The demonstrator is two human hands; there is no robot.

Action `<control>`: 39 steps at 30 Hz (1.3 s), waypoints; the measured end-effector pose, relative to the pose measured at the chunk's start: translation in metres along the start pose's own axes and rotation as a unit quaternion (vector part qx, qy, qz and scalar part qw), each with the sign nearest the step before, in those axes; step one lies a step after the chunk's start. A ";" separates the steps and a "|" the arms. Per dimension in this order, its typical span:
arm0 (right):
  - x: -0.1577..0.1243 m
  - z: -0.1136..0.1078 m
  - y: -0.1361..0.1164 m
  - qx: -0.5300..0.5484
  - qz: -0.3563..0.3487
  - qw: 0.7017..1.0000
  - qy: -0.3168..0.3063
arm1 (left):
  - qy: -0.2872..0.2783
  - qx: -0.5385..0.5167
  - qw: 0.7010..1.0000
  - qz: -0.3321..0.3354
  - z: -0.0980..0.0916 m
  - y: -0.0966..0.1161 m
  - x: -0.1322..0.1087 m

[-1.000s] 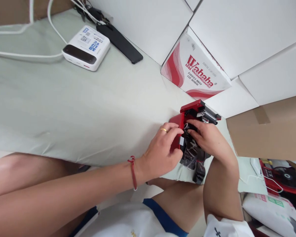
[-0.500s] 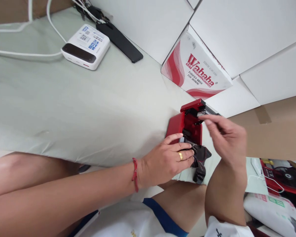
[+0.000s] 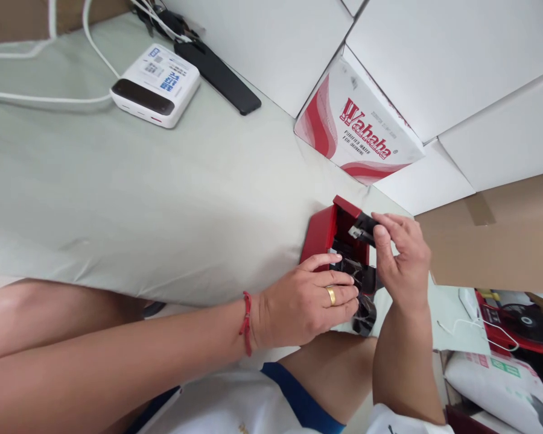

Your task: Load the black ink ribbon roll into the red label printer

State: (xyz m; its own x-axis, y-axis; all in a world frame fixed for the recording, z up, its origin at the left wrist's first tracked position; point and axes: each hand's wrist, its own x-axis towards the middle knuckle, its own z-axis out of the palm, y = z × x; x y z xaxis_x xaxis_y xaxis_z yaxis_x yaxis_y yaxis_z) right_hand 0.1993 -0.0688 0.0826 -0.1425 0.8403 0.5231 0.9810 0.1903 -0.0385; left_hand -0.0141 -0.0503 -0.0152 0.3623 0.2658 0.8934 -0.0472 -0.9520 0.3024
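Our right hand (image 3: 402,259) pinching the tilted lid (image 3: 348,207) of a red box (image 3: 317,238), our left hand (image 3: 301,298) over black wrapping (image 3: 365,310), fingers outstretched and touching it

Black plastic (image 3: 365,310) part-hidden by left fingers (image 3: 344,293); cable (image 3: 45,99) cropped

The red box (image 3: 317,236) sits open, its lid (image 3: 347,206) tilted; glossy black plastic (image 3: 365,312) trails from its near end.

Right hand (image 3: 402,262) seemingly on red box lid (image 3: 347,207)
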 end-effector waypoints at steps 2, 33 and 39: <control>-0.013 -0.003 -0.008 0.019 0.003 1.000 -0.007 | 0.001 -0.002 1.000 -0.001 0.000 0.000 0.000; -0.051 0.005 -0.023 0.115 0.045 0.992 -0.017 | -0.115 0.032 0.979 -0.165 -0.025 -0.032 0.015; -0.050 0.009 -0.025 0.111 0.036 0.993 -0.003 | -0.097 0.058 0.983 -0.147 -0.024 -0.034 0.019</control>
State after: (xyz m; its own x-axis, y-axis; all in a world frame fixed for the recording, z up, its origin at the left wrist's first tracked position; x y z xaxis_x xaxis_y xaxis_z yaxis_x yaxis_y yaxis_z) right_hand 0.1810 -0.1112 0.0498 -0.0743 0.8583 0.5078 0.9355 0.2364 -0.2627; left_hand -0.0282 -0.0093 -0.0002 0.5159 0.5082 0.6896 0.1886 -0.8527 0.4872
